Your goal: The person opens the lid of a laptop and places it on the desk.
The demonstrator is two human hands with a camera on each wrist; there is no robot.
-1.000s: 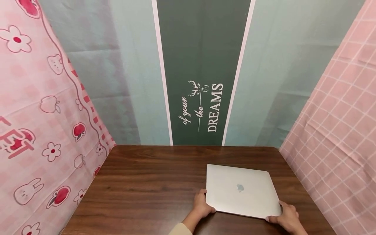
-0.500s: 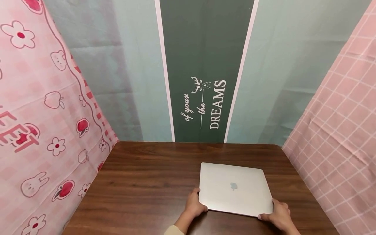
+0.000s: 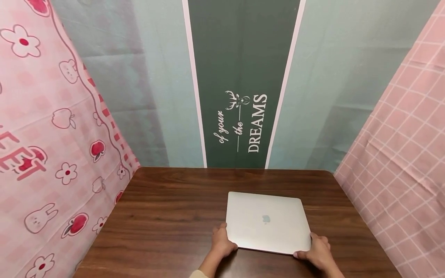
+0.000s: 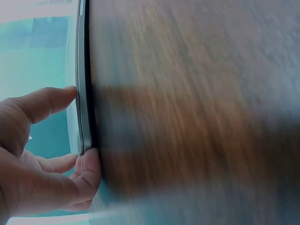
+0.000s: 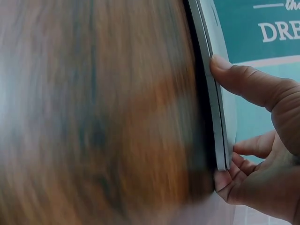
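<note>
A closed silver laptop (image 3: 267,227) with an apple logo lies flat, low over the brown wooden table, its front edge slanting slightly. My left hand (image 3: 221,241) grips its near left corner. In the left wrist view, the thumb touches the front edge of the laptop (image 4: 83,108) and other fingers reach round its corner. The near right corner is held by my right hand (image 3: 317,250). The right wrist view shows that thumb on the rim of the laptop (image 5: 213,89), with fingertips curled at the corner's underside.
The wooden table (image 3: 167,220) extends left and right of the laptop. A green-and-teal curtain (image 3: 240,58) with lettering hangs behind its far edge. Pink patterned cloth (image 3: 69,135) borders the left side, and pink checked cloth (image 3: 403,135) the right.
The laptop has shifted left across the table, with both hands moving along at its near corners. Their hold looks the same. The head view has also shifted slightly.
</note>
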